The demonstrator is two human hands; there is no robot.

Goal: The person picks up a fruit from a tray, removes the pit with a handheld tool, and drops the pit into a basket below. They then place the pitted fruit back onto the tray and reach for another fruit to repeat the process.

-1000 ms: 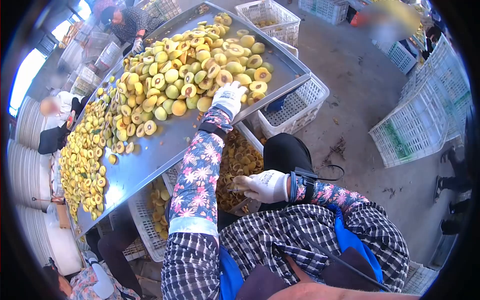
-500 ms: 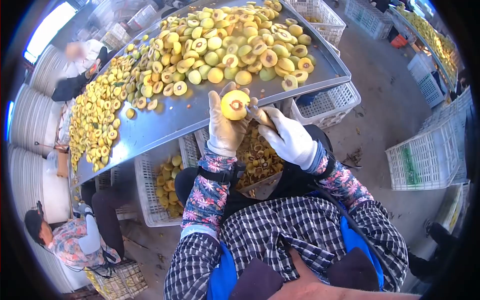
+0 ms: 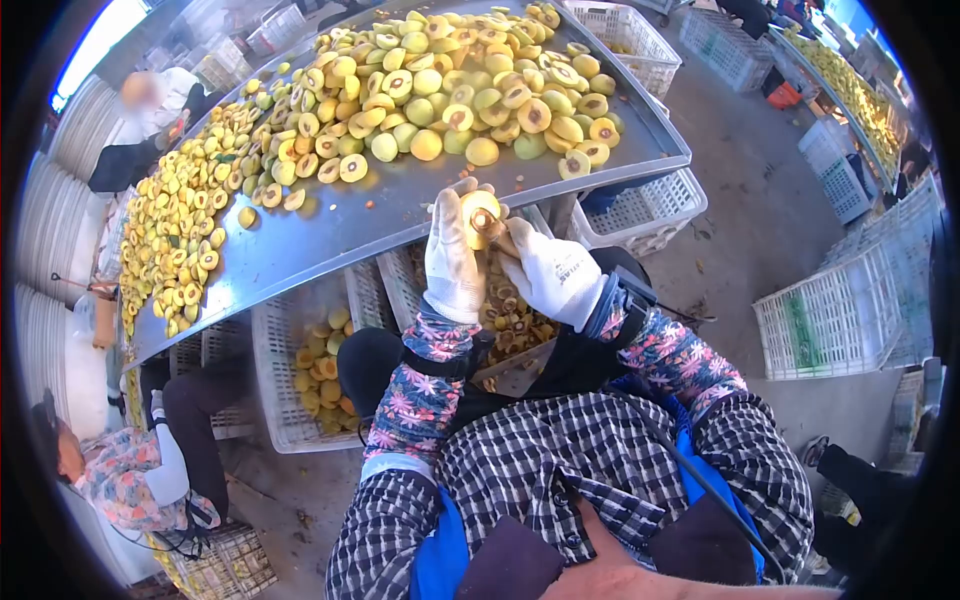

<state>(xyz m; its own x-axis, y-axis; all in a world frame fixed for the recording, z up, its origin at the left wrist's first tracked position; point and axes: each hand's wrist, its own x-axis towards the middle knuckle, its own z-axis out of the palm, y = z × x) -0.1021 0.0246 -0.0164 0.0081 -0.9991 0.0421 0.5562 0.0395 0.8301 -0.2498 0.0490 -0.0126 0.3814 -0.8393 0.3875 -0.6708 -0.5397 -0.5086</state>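
Note:
My left hand (image 3: 456, 255), in a white glove with a stained palm, holds a halved yellow fruit (image 3: 480, 216) upright with its cut face toward me. My right hand (image 3: 555, 272), gloved in white, is closed around a small tool with a wooden-looking handle (image 3: 497, 232). The tool's tip is at the pit in the middle of the fruit. Both hands are just off the near edge of a metal table (image 3: 400, 205), which bears a big heap of halved fruit (image 3: 420, 90).
Below my hands is a crate of fruit scraps (image 3: 518, 325). Left of it a white crate (image 3: 285, 390) holds fruit halves. Another crate (image 3: 650, 212) stands under the table's right corner. A seated co-worker (image 3: 140, 470) is at the lower left; stacked crates (image 3: 830, 320) stand right.
The tool has moved from the fruit's right edge onto its pit. My right hand has come slightly left and lower. The whole view has shifted a little.

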